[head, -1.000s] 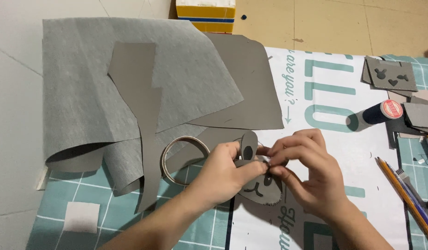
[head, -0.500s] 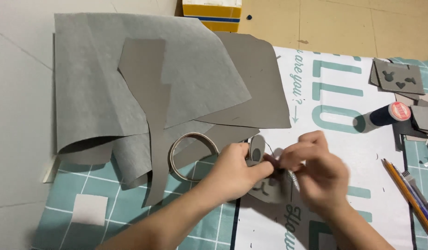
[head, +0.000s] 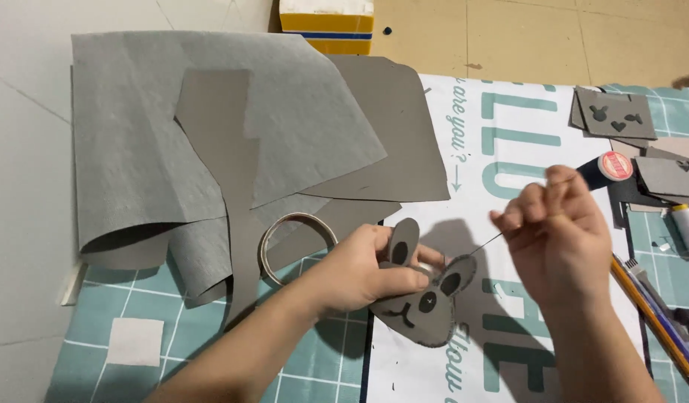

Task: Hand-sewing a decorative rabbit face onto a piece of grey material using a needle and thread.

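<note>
- Centrally, the left hand (head: 363, 269) grips a grey felt mouse face (head: 426, 310), its fingers (head: 404, 280) closed over the top edge between the two ears.
- The mouse face lies low on the white printed sheet (head: 501, 149), just right of the teal cutting mat (head: 210, 358), with dark ear patches, eyes and a stitched mouth showing.
- The right hand (head: 564, 242) is raised above and to the right of the mouse face, its fingers pinched narrow on a thin thread (head: 487, 241) that runs taut down towards the ear.
- A roll of tape (head: 296, 242) lies just left of the left hand, partly on grey felt sheets (head: 210, 142) that spread over the upper left of the bench.
- Off to the right sit a thread spool with a red end (head: 614, 166), a white spool (head: 687, 227) and grey card scraps with cut-out shapes (head: 613, 113).
- Pencils (head: 650, 313) lie at the right edge, near the right hand's wrist.
- A yellow and white box (head: 328, 22) stands at the top, beyond the felt.
</note>
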